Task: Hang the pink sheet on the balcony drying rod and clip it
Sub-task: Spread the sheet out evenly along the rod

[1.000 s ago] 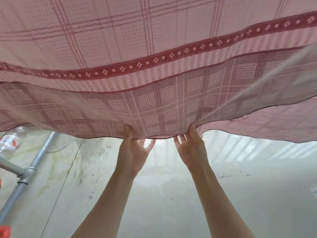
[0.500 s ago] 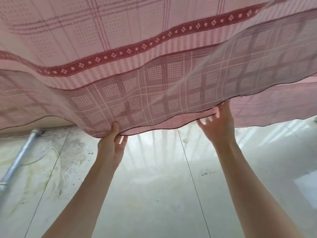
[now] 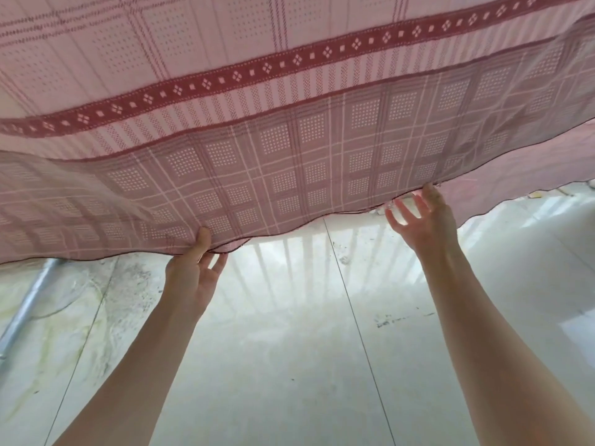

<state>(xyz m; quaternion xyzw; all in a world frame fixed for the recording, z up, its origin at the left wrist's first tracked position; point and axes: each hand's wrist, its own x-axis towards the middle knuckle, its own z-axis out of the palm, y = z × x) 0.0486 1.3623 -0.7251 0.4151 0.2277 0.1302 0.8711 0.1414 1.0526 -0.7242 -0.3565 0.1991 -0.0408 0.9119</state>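
The pink sheet (image 3: 289, 149) already hangs above both hands, the left hand (image 3: 193, 278) pinching its hem, the right hand (image 3: 425, 220) open-fingered beneath; clipping seems left.

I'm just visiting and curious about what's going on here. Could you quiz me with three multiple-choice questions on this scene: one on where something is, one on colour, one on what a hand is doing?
1. Where is the metal pipe?
A. lower left
B. upper right
C. centre

2. What colour is the patterned band across the pink sheet?
A. blue
B. dark red
C. green

3. What is the left hand doing?
A. hanging idle
B. gripping the pipe
C. pinching the sheet's hem

Answers: 1 A, it slants below the sheet's left edge. 2 B, dark red with white diamonds. 3 C, its thumb presses the hem; the right hand has its fingers spread.
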